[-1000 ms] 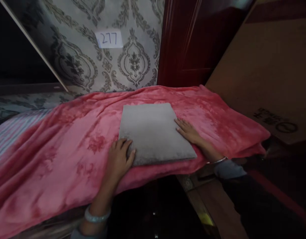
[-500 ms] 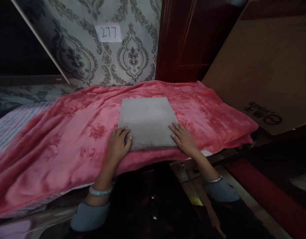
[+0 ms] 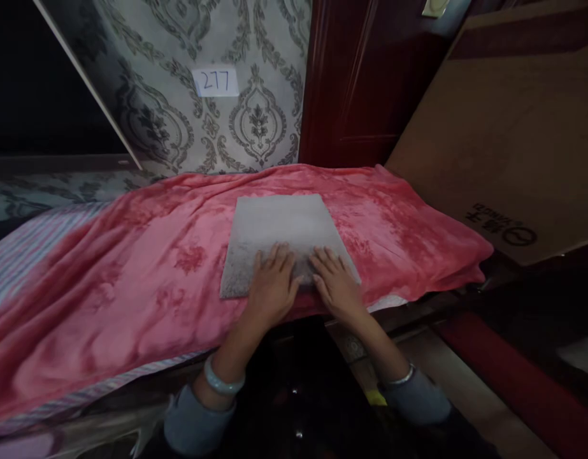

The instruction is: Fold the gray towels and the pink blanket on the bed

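Left hand [image 3: 271, 285] and right hand [image 3: 339, 284] moved inward, both spread on grey square plush-looking pad [image 3: 279, 218]; uneven push could skid it across pink floral plush blanket [image 3: 145, 280] beneath them.

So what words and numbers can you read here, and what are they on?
"277": white paper on the patterned wallpaper.
"YANGZI", it seems: upside down on the cardboard box, near a round logo.
Characters with it: too blurred to read.
Small mark on the dark panel: too small to read.
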